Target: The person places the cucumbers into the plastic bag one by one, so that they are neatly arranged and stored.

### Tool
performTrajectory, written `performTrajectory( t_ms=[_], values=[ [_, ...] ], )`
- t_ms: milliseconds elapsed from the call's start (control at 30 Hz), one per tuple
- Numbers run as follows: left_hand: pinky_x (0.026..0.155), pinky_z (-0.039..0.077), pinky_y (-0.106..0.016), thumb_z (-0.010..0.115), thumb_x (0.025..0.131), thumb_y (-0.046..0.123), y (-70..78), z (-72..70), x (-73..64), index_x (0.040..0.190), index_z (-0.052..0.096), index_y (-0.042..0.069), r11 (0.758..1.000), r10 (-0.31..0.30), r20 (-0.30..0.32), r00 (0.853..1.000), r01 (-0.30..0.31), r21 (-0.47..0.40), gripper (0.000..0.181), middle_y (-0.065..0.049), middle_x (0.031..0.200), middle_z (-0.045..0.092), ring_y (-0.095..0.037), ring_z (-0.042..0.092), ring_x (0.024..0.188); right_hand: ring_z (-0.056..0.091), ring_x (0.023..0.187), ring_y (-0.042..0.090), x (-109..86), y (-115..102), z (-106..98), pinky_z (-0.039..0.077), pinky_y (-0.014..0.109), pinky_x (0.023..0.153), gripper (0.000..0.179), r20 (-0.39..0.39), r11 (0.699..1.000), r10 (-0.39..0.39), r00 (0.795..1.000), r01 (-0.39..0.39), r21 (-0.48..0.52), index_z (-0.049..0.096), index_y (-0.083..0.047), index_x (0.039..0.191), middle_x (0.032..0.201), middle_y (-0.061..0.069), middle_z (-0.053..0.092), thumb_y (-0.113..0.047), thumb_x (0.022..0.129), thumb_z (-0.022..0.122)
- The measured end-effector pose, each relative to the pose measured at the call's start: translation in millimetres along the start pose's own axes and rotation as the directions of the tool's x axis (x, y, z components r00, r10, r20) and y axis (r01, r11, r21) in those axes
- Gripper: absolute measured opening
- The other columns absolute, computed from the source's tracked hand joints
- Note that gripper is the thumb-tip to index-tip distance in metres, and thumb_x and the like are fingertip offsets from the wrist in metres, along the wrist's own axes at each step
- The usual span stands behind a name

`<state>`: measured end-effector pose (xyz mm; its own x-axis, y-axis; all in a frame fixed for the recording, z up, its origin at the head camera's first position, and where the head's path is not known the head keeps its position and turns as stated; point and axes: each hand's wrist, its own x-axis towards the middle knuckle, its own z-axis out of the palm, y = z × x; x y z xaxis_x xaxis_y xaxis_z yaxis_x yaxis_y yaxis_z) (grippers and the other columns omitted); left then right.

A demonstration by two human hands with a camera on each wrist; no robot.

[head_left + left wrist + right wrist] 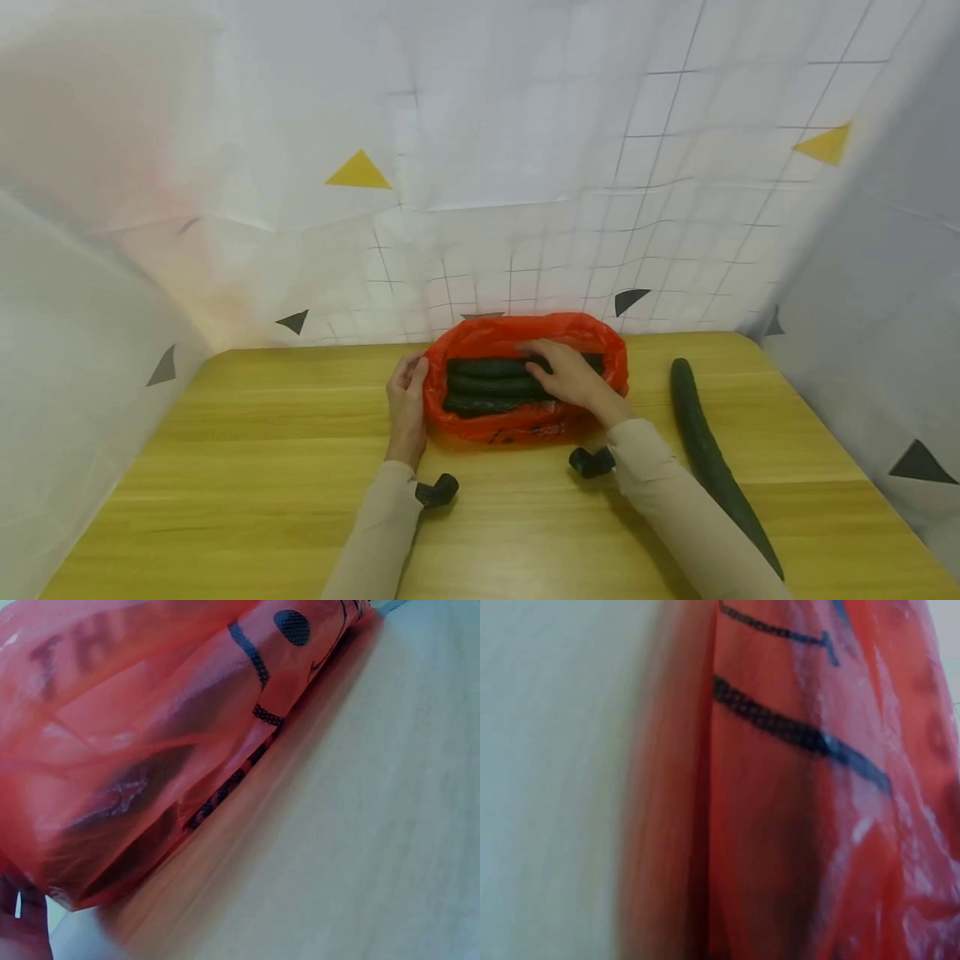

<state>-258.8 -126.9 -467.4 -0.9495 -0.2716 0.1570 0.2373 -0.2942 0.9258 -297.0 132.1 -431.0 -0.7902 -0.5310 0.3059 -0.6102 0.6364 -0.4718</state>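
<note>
An opened red plastic bag (525,429) lies on the table with several dark green cucumbers (491,387) side by side inside it. At the bag's left end my left hand (407,400) holds the rim, thumb towards me; some of its fingers (26,922) show at the bag's end in the left wrist view. My right hand (566,375) reaches over the near rim into the bag. Its thumb and fingers are curled round the rearmost cucumber, partly hiding it. In the right wrist view only the bag's side (780,825) and the table show, not the hand.
One long cucumber (712,458) lies on the wooden table (262,467) to the right of the bag, beside my right forearm. A white sheet (487,125) with grid lines and triangles stands behind the table. Black wrist devices (592,462) stick out at both sleeves.
</note>
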Motion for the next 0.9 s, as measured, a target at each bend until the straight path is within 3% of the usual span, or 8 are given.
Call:
performTrajectory(
  t_ms=[433, 900],
  values=[
    [0.082, 0.053, -0.021, 0.062, 0.092, 0.027, -1.2, -0.6, 0.0, 0.11, 0.061, 0.006, 1.0, -0.001, 0.001, 1.0, 0.001, -0.015, 0.029, 0.002, 0.097, 0.065, -0.01, 0.062, 0.09, 0.057, 0.115, 0.024, -34.8, -9, -31, 0.047, 0.045, 0.097, 0.03, -0.1, 0.998, -0.061, 0.993, 0.057, -0.036, 0.06, -0.008, 0.122, 0.121, 0.006, 0.063, -0.011, 0.092, 0.06],
    [0.08, 0.053, -0.021, 0.06, 0.093, 0.028, 1.7, -0.6, -1.7, 0.112, 0.06, 0.005, 1.0, -0.012, 0.002, 1.0, 0.012, 0.007, 0.03, 0.003, 0.095, 0.064, -0.01, 0.061, 0.089, 0.059, 0.111, 0.022, -78.3, -4, -55, 0.049, 0.043, 0.092, 0.032, -0.16, 0.996, -0.069, 0.985, 0.059, -0.062, 0.059, -0.01, 0.12, 0.12, 0.005, 0.062, -0.006, 0.089, 0.062]
  ],
)
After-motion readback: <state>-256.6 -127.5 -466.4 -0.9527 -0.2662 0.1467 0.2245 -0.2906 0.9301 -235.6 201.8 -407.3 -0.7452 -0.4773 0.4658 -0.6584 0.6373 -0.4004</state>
